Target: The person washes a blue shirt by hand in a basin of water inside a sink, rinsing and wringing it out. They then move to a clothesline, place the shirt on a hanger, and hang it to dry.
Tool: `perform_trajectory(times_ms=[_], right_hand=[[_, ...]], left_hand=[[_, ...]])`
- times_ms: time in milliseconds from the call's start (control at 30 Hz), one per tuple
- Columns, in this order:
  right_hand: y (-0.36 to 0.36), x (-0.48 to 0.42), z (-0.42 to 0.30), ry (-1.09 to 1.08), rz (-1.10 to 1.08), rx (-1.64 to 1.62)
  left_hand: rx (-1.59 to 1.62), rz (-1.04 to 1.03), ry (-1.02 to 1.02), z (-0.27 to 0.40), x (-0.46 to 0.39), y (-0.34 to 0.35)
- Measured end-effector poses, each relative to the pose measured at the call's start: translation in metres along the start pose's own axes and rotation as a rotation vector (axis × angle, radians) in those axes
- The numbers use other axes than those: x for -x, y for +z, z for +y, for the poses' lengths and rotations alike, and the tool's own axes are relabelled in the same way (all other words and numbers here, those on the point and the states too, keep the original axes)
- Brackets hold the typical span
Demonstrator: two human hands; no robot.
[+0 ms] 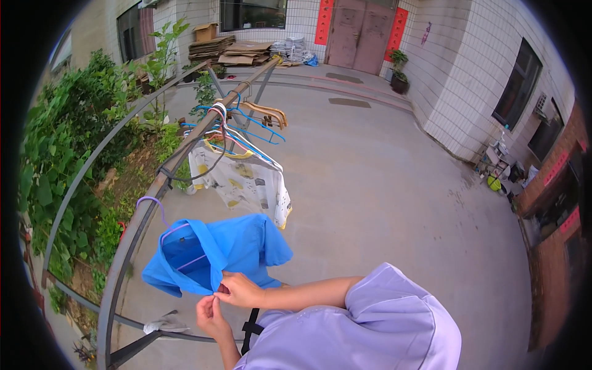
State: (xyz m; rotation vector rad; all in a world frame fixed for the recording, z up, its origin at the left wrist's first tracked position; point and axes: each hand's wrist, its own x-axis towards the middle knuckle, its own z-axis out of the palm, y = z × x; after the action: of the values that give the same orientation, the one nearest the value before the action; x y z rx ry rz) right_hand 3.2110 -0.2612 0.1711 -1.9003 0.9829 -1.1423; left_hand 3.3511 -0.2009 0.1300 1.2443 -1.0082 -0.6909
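Observation:
A blue short-sleeved garment (245,240) with an open neck hangs on a purple hanger (152,200) hooked over the metal rail of a drying rack (162,178). My right hand (240,289) pinches the front edge of its opening. Just below and touching the same edge is my left hand (212,317), thumb and fingertips together at the cloth's lower corner. Farther along the rail hangs a white patterned shirt (245,178) with yellow trim, beside blue hangers (259,121) and wooden hangers (273,113).
Curved metal bars of the rack run along the left, beside leafy plants (60,162). A whitish cloth or bag (166,324) lies on a low bar. Flattened cardboard (245,52) is stacked by the far wall, left of a double door (358,37). Household items (497,164) stand at the right wall.

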Motion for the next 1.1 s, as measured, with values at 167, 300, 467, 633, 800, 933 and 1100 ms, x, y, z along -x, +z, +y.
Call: perform_trajectory(times_ms=[167,300,467,633,800,933,1100], right_hand=[[-0.013,-0.004,-0.001,-0.022,-0.035,-0.008],[-0.017,-0.006,-0.002,0.125,-0.073,-0.050],[-0.017,-0.010,-0.002,0.145,-0.075,-0.110],[-0.011,-0.013,0.002,0.173,-0.103,-0.161],[-0.006,-0.015,0.008,0.208,-0.137,-0.280],[-0.005,-0.018,0.009,0.270,-0.163,-0.358],[-0.008,-0.026,0.008,0.195,-0.198,-0.210]], left_hand=[[0.145,0.005,-0.047,0.006,-0.002,0.008],[0.082,0.002,-0.071,0.013,-0.004,0.012],[0.021,0.049,0.015,0.021,-0.013,0.017],[-0.018,0.006,-0.022,0.025,-0.017,0.010],[-0.005,0.030,-0.075,0.022,-0.021,0.005],[-0.032,0.020,-0.058,0.021,-0.025,0.002],[-0.074,-0.034,0.040,0.026,-0.030,0.001]])
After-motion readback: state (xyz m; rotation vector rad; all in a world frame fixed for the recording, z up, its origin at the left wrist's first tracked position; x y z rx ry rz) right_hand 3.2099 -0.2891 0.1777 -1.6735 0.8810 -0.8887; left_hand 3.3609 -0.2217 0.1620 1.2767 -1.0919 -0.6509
